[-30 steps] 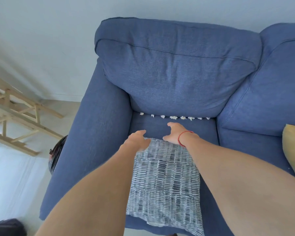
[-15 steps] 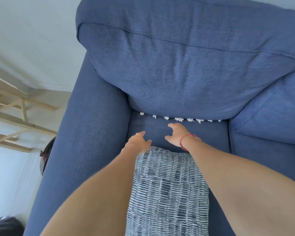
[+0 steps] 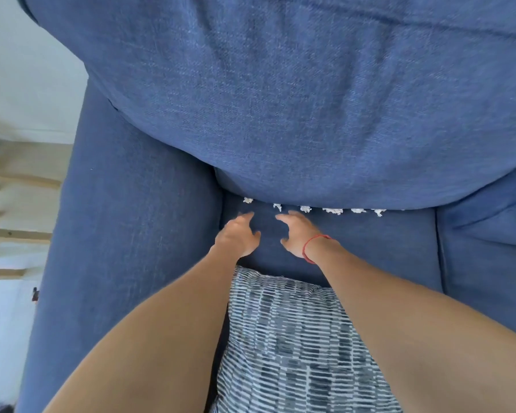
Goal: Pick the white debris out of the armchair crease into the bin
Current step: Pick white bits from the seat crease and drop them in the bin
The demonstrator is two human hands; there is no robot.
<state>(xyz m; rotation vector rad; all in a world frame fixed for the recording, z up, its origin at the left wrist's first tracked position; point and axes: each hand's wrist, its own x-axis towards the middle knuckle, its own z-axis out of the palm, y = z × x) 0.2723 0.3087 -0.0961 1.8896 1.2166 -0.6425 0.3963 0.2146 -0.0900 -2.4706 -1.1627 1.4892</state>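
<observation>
Several small white debris bits lie in a row along the crease between the blue armchair's seat and its back cushion. My left hand hovers over the seat with fingers spread, its fingertips just short of the leftmost bit. My right hand, with a red string on the wrist, is open beside it, its fingertips almost touching the bits near the row's middle. Neither hand holds anything. No bin shows in this view.
A grey-and-white patterned cushion lies on the seat's front, under my forearms. The left armrest and the right armrest flank the seat. A pale wooden frame stands on the floor to the left.
My head has moved in closer to the chair. Both hands have slid forward off the patterned cushion to the crease, and their fingers have spread apart.
</observation>
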